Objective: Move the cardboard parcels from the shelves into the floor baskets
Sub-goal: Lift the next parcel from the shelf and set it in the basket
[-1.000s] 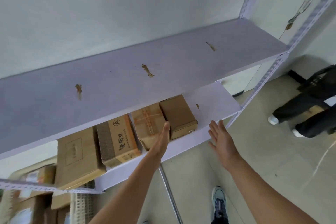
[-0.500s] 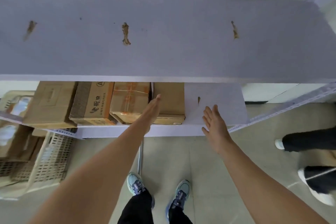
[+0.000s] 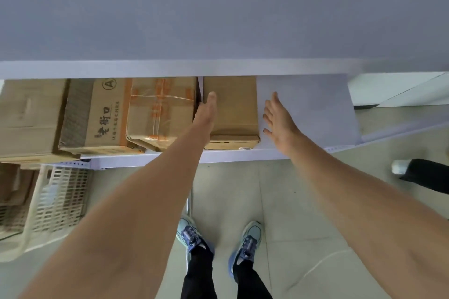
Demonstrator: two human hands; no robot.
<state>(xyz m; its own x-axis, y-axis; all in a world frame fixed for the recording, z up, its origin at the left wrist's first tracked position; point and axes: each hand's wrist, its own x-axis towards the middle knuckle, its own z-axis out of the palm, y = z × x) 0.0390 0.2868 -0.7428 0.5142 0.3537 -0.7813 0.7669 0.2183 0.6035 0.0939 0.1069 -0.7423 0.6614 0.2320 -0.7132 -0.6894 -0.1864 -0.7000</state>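
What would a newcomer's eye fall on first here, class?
The left hand reaches to the left edge of a plain box mid-picture, and the right hand is spread open just right of it. That box ends a row of parcels on the lower shelf, under a wide grey upper shelf. A white basket stands on the floor at lower left.
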